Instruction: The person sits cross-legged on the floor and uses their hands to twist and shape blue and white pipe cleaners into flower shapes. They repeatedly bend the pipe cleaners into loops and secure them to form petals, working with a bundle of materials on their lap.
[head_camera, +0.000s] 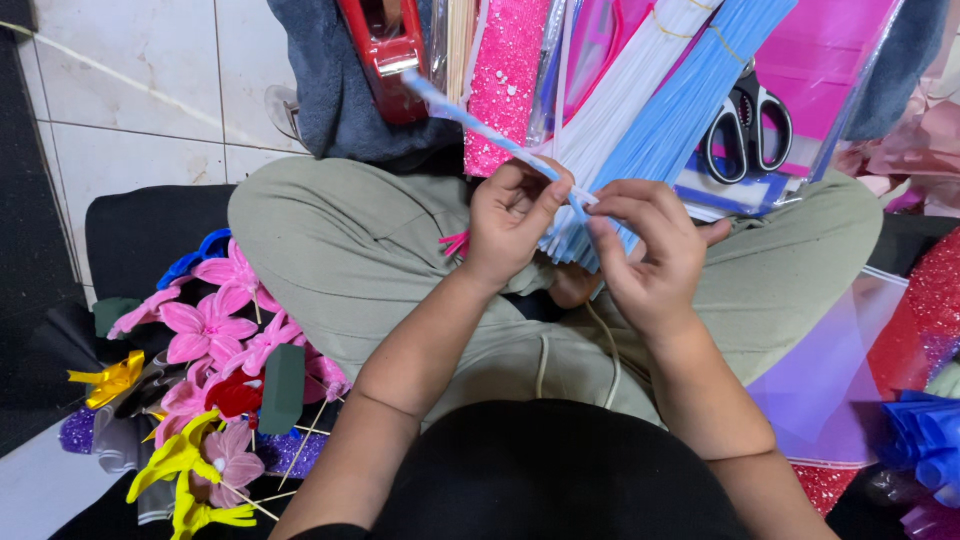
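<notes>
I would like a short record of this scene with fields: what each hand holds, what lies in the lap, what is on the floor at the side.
left hand: left hand pinches a thin blue and white stick near its lower end
right hand: right hand pinches the same stick, close beside the left fingers
lap: bundle of blue and white sticks, pink glitter sheet, black scissors, red tape dispenser
floor, left side: pink flowers and yellow flowers on thin sticks, dark green block
floor, right side: red glitter sheet, clear film
</notes>
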